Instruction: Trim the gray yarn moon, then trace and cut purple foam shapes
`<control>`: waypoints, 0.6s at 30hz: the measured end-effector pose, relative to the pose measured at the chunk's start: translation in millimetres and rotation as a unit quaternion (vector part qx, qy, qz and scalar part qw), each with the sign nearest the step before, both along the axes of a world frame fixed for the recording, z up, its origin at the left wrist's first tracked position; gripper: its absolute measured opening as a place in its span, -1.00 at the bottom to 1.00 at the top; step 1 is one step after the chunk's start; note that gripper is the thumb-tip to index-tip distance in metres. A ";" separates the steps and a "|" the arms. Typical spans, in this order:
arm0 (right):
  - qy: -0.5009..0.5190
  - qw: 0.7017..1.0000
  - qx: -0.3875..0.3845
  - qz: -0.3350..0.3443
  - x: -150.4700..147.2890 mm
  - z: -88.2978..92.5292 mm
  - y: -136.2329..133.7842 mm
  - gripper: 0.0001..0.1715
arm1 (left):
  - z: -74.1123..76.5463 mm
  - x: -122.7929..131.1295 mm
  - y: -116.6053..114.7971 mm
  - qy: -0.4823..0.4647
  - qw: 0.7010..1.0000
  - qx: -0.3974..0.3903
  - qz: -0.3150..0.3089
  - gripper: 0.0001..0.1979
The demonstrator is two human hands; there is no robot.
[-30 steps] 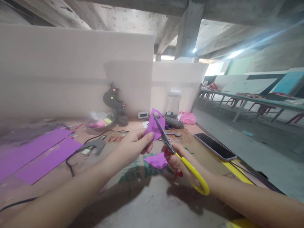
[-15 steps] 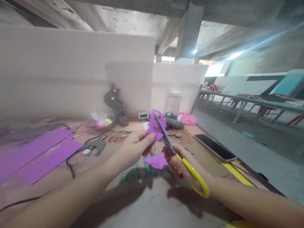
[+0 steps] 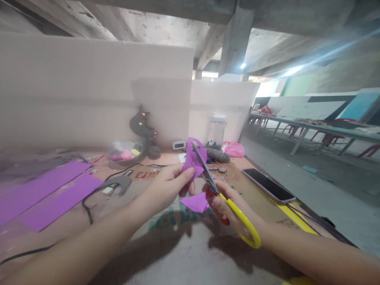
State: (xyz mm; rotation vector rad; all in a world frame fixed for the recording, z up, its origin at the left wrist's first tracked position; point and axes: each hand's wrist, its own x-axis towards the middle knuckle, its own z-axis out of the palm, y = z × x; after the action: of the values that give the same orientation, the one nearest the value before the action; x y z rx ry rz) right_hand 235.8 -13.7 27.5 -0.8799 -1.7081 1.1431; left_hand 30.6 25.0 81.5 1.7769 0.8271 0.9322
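My left hand (image 3: 179,178) pinches the lower edge of a small purple sheet (image 3: 192,158), paper or felt, that bears drawn marks. From the right, my right hand (image 3: 224,202) grips scissors (image 3: 210,183) with one yellow and one red handle. Their blades lie across the sheet, pointing up and to the left; I cannot tell how far apart they are. Beneath my hands, a loose purple scrap (image 3: 195,202) rests on the cardboard (image 3: 166,245) that covers the table.
Purple sheets (image 3: 65,198) and a grey cut-out (image 3: 122,184) lie left. Behind stand a bowl of coloured clumps (image 3: 126,155), a dark crescent-shaped figure (image 3: 141,124), a small white clock (image 3: 179,145), a clear jar (image 3: 216,132) and grey yarn (image 3: 219,154). A phone (image 3: 268,185) lies right.
Almost nothing differs. The purple sheet and the scissors have shifted very slightly; both hands keep their hold.
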 end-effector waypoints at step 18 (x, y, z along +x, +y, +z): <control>-0.046 0.990 0.128 0.029 0.5 4.9 -2.1 -0.38 | -6.0 2.5 -2.9 0.009 0.998 -0.018 -0.055 -0.62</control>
State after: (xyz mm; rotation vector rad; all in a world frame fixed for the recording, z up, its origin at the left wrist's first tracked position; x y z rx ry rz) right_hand 236.3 -15.8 32.3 -0.7367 -1.9177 0.9063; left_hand 33.1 22.2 75.5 1.7831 0.7439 0.8256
